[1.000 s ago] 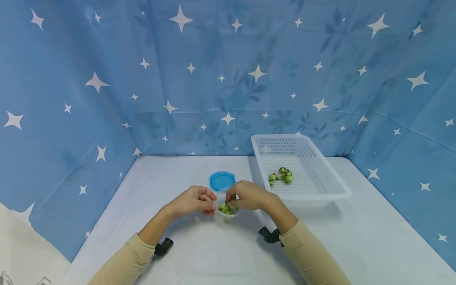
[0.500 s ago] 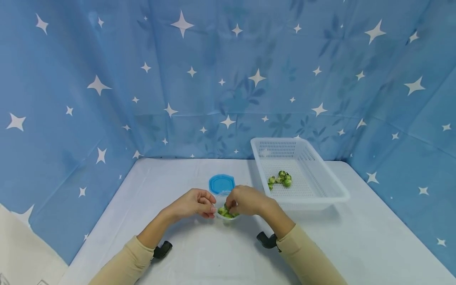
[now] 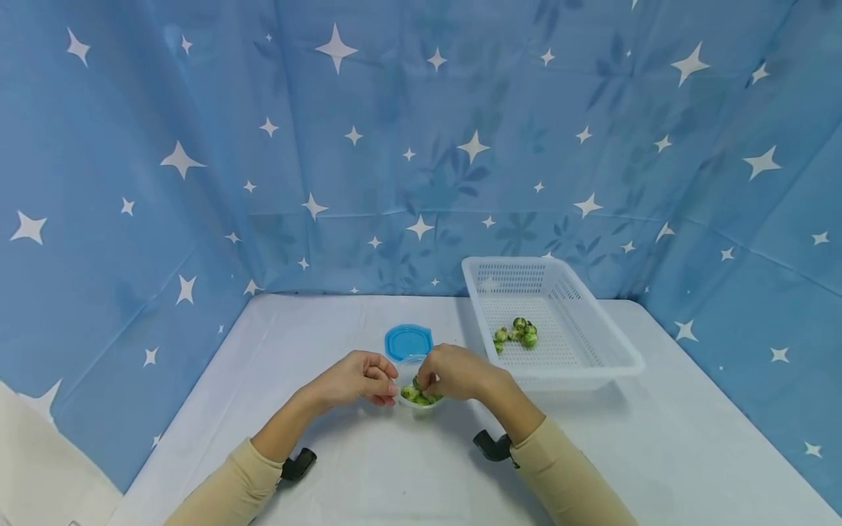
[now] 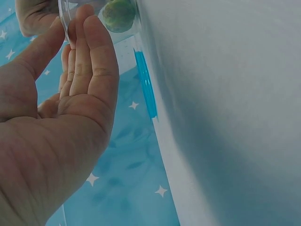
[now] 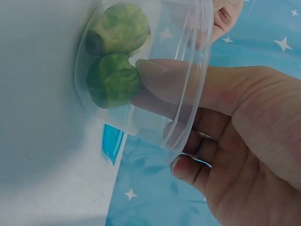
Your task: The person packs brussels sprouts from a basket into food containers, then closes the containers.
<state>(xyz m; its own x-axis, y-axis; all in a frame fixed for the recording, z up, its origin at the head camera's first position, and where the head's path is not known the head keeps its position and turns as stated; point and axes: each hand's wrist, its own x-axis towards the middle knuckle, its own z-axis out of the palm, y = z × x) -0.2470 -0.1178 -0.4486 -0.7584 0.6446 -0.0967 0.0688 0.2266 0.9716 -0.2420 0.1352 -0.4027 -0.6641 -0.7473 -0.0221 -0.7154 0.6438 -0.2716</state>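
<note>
Blue curtain printed with pale stars and leaf shapes is hung behind and to both sides of a white-covered desk. On the far right of the desk, a white perforated basket is placed, with a small cluster of green basket sprouts gathered toward its left near part. Left of the basket, nearer the middle, a clear round container is set on the desk; a blue lid is laid flat just beyond its far side.

Several sprouts are seen inside the container. In the right wrist view one green sprout is pinched between thumb and finger of the right hand, which is reached over the rim; a paler sprout is seen resting just beside it, low in the container. The left hand is held at the container's left side, fingers nearly straight and loose, thumb at the rim; how firmly the wall is touched cannot be told. Both forearms are covered by beige sleeves, and black mounts are worn at the wrists
</note>
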